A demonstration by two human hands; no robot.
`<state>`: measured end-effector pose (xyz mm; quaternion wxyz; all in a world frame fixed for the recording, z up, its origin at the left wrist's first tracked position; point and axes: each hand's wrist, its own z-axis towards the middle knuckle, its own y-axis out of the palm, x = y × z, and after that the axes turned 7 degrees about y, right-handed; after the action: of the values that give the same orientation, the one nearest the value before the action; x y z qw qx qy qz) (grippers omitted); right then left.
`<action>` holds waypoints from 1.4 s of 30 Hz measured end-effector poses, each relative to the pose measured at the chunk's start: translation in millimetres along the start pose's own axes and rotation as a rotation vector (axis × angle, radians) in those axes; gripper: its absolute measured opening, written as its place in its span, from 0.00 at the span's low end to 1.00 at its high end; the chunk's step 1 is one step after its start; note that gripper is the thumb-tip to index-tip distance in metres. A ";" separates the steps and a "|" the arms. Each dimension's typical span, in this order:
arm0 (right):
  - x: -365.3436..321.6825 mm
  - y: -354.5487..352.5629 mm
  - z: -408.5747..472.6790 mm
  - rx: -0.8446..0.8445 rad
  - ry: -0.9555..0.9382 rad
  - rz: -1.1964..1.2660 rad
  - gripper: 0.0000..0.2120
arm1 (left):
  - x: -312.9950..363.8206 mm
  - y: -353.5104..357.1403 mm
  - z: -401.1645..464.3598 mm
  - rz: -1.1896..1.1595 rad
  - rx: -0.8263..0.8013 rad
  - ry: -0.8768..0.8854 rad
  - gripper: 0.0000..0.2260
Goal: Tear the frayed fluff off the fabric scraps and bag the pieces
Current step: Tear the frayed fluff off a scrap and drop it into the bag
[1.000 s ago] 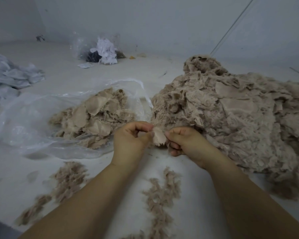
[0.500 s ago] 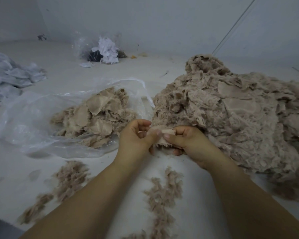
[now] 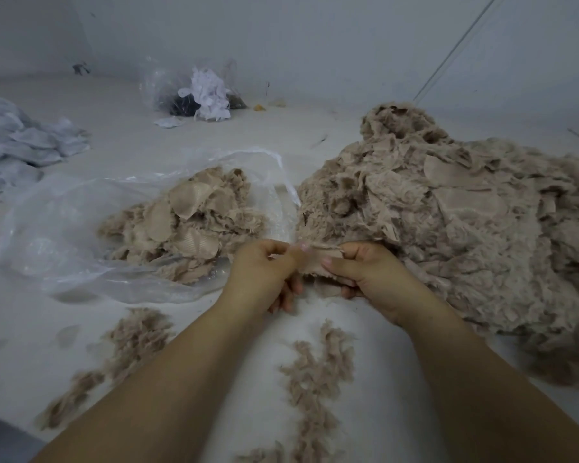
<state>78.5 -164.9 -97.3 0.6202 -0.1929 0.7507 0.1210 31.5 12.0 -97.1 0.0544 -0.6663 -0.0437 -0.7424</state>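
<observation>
Between bag (image 3: 64,228) and pile (image 3: 448,235), both hands (image 3: 311,272) pinching scrap (image 3: 315,260), stretched left-right

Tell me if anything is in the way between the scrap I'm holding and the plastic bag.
Nothing visible blocks it. Both the left hand and right hand pinch the scrap, and the clear bag lies just to the left with its open mouth facing the hands, cleaned pieces already inside.

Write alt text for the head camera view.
Both hands, left hand and right hand, pinch one beige fabric scrap between them above a white surface. A clear plastic bag of cleaned pieces lies left, a big scrap pile right, torn fluff nearer the camera.
</observation>
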 end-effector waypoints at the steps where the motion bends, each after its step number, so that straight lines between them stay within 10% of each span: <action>1: -0.2 0.4 -1.0 -0.007 -0.005 0.002 0.09 | 1.0 0.5 -1.7 0.046 -0.065 -0.002 0.14; 13: -1.4 0.8 -0.7 0.002 0.022 0.021 0.14 | -2.3 -6.3 1.2 -0.266 0.220 0.025 0.07; 29: -5.6 6.0 -3.9 0.019 0.051 0.090 0.17 | 9.4 -12.9 -1.0 0.136 -0.371 -0.117 0.16; 35: -6.8 4.3 -3.8 0.039 0.040 0.061 0.22 | 17.6 -20.4 22.5 -0.604 0.228 0.110 0.05; 37: -6.3 3.8 -3.0 0.038 0.042 0.063 0.21 | 9.8 -18.2 23.4 -0.498 0.272 0.037 0.16; 42: -5.4 3.0 -2.4 0.036 0.037 0.071 0.20 | -11.7 2.6 16.9 0.281 0.064 0.025 0.08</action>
<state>75.9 -162.5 -91.7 0.6048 -0.1572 0.7705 0.1260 49.7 12.0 -106.8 0.1795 -0.6544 0.0271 -0.7340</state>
